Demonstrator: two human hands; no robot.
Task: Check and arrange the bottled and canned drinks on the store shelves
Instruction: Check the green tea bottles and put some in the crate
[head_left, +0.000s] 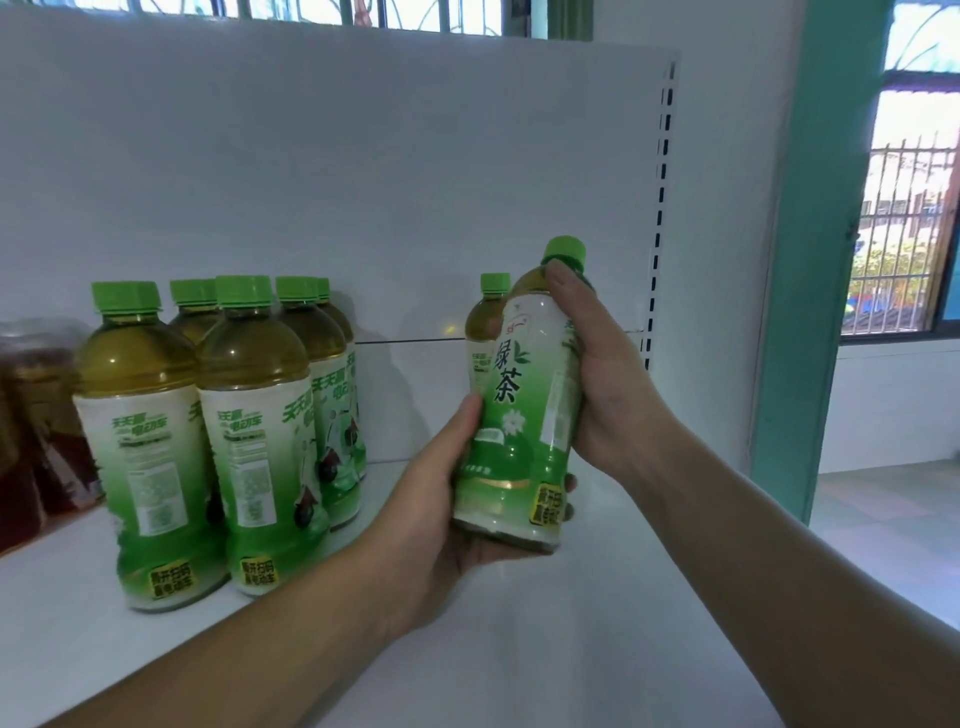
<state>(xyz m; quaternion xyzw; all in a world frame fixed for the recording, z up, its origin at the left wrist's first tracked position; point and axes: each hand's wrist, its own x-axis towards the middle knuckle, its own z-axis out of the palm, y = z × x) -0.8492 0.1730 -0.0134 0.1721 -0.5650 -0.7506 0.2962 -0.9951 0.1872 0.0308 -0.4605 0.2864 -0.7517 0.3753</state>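
- Both hands on one green tea bottle (519, 405), held tilted above the white shelf (467, 649).
- Left hand (436, 514) wraps its base, right hand (597, 374) grips near the cap.
- More bottles (218, 415) stand at the left, one bottle (480, 332) just behind.

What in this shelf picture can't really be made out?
- Head view: the bottle behind is mostly covered by the held bottle.
- The back-row bottles are screened by the front bottles; their count is unclear.
- The brown drinks are blurred and cut off by the left edge.
- The held bottle's small print is too blurred to read.
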